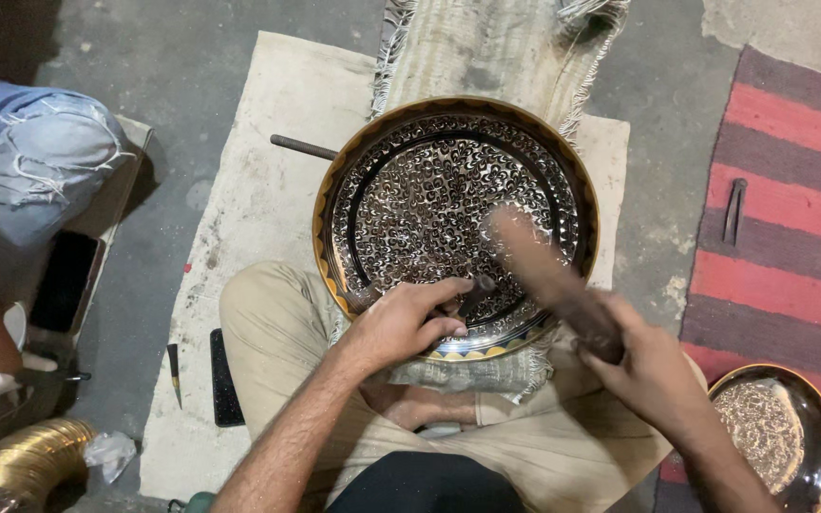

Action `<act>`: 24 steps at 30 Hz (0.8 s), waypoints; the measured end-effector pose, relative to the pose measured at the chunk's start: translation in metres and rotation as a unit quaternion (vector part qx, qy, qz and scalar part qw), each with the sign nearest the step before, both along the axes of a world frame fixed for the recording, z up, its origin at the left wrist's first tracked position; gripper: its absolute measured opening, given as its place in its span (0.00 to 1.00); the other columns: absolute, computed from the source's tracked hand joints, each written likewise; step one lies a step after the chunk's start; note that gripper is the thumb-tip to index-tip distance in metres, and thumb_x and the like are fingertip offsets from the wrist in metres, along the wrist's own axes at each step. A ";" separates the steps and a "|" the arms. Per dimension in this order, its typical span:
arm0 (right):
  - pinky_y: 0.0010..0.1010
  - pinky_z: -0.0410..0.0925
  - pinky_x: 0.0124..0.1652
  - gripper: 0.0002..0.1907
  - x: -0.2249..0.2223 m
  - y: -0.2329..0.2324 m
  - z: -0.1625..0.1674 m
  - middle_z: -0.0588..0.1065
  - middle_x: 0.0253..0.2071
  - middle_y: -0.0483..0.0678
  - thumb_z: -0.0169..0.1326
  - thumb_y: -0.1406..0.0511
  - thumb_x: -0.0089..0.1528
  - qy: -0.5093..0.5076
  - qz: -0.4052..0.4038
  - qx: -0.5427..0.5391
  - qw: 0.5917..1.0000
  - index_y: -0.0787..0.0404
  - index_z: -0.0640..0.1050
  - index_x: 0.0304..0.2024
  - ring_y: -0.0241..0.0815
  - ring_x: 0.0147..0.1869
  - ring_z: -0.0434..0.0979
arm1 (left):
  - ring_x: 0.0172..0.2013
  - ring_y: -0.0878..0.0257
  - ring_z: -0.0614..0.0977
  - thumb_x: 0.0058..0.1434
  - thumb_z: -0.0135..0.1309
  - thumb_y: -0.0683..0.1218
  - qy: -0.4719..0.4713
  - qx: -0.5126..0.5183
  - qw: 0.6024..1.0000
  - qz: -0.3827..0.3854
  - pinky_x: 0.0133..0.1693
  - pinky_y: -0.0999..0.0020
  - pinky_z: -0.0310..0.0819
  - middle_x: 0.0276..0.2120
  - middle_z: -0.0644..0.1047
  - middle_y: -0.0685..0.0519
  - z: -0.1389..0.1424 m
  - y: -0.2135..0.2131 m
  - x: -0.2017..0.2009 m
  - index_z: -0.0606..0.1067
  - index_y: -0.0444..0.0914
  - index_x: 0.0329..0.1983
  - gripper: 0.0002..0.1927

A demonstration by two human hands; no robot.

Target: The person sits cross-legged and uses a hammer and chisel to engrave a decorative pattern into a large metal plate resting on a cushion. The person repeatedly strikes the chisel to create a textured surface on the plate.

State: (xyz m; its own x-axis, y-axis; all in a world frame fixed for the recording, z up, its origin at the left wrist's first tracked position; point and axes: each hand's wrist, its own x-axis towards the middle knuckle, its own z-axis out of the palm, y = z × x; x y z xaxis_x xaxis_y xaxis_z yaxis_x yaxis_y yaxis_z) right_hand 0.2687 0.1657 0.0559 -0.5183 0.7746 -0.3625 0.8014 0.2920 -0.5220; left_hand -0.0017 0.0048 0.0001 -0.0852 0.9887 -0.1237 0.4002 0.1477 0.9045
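Note:
A large round metal tray [458, 204], densely engraved and gold-rimmed, rests tilted on my lap. My left hand [406, 323] is closed around a small dark metal punch [475, 290] whose tip presses on the tray near its lower rim. My right hand [648, 366] grips a wooden-handled mallet [548, 275], blurred with motion, its head over the tray just right of the punch.
A beige cloth [239, 218] covers the concrete floor under me. A dark metal rod [301, 146] lies left of the tray. A red striped rug [781, 218] with a small tool [734, 211] lies right; a smaller engraved bowl [776, 432] sits at lower right. Another person's jeans-clad knee [35, 157] is at left.

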 end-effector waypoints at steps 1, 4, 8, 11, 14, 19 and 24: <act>0.42 0.74 0.35 0.34 0.000 0.000 0.000 0.81 0.40 0.54 0.66 0.63 0.55 -0.001 0.066 0.063 0.996 0.54 0.71 0.64 0.53 0.39 0.83 | 0.40 0.54 0.87 0.60 0.62 0.51 -0.002 0.007 1.000 0.000 0.44 0.58 0.81 0.39 0.84 0.46 0.000 0.000 0.000 0.72 0.41 0.63 0.28; 0.49 0.71 0.27 0.35 0.004 0.002 -0.003 0.80 0.39 0.58 0.65 0.65 0.58 0.040 -0.036 -0.014 0.998 0.55 0.69 0.66 0.61 0.30 0.79 | 0.40 0.52 0.87 0.60 0.62 0.51 -0.008 0.012 1.000 0.003 0.44 0.57 0.81 0.39 0.84 0.45 0.000 0.000 0.000 0.72 0.40 0.63 0.28; 0.42 0.73 0.37 0.34 0.013 0.008 -0.008 0.82 0.35 0.56 0.67 0.63 0.53 -0.078 0.134 0.107 0.982 0.48 0.73 0.62 0.56 0.38 0.83 | 0.40 0.52 0.87 0.60 0.62 0.51 -0.009 0.005 1.000 0.003 0.44 0.57 0.81 0.39 0.84 0.46 -0.002 -0.001 0.001 0.72 0.41 0.63 0.28; 0.42 0.73 0.40 0.24 0.015 0.011 -0.014 0.76 0.39 0.63 0.67 0.65 0.57 0.190 0.003 0.004 0.982 0.58 0.72 0.53 0.60 0.43 0.78 | 0.40 0.53 0.87 0.61 0.61 0.50 -0.017 0.027 0.999 0.006 0.44 0.58 0.81 0.40 0.84 0.46 -0.002 -0.002 0.001 0.72 0.41 0.64 0.28; 0.39 0.74 0.41 0.40 0.014 0.013 -0.013 0.80 0.38 0.60 0.66 0.67 0.50 -0.010 0.117 0.058 0.991 0.54 0.70 0.66 0.54 0.44 0.84 | 0.41 0.53 0.87 0.61 0.61 0.50 -0.010 0.023 1.000 0.005 0.45 0.58 0.81 0.40 0.84 0.46 -0.002 -0.002 0.001 0.73 0.41 0.64 0.27; 0.38 0.74 0.40 0.33 0.007 0.004 -0.008 0.78 0.40 0.61 0.66 0.65 0.54 0.145 -0.021 0.024 0.989 0.57 0.69 0.60 0.53 0.43 0.81 | 0.40 0.58 0.88 0.61 0.59 0.52 -0.008 -0.040 0.999 0.003 0.47 0.59 0.82 0.42 0.85 0.49 -0.001 0.000 0.002 0.71 0.44 0.66 0.29; 0.39 0.73 0.43 0.32 0.009 0.004 -0.008 0.80 0.43 0.59 0.66 0.65 0.54 0.048 0.081 0.128 0.987 0.54 0.72 0.60 0.55 0.45 0.81 | 0.41 0.58 0.88 0.61 0.59 0.52 -0.012 -0.017 1.000 0.004 0.47 0.59 0.81 0.47 0.84 0.49 -0.001 0.000 0.003 0.72 0.44 0.65 0.28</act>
State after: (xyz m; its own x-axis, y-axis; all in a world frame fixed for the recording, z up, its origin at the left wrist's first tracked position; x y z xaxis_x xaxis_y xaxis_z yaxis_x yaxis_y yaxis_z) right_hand 0.2778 0.1701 0.0474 -0.6651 0.7389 -0.1082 0.6836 0.5441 -0.4864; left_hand 0.0018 0.0051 -0.0009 -0.0887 0.9833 -0.1592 0.3771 0.1811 0.9083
